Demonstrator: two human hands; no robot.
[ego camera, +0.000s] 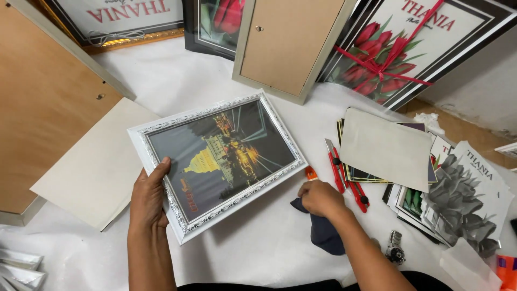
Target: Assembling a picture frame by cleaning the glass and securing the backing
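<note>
While the left hand (148, 202) grips the white ornate picture frame (215, 161) by its lower corner, tilted above the white worktop (258, 242), the right hand (320, 198) closes on a dark cloth (323, 231) beside it — print already mounted, wiping seemingly unfinished.

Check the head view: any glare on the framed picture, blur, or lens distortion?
Head view: soft, even light; faint sheen on the framed picture held by the left hand, image readable. Right hand on dark cloth, sharp. Wide-angle bending at edges.
</note>
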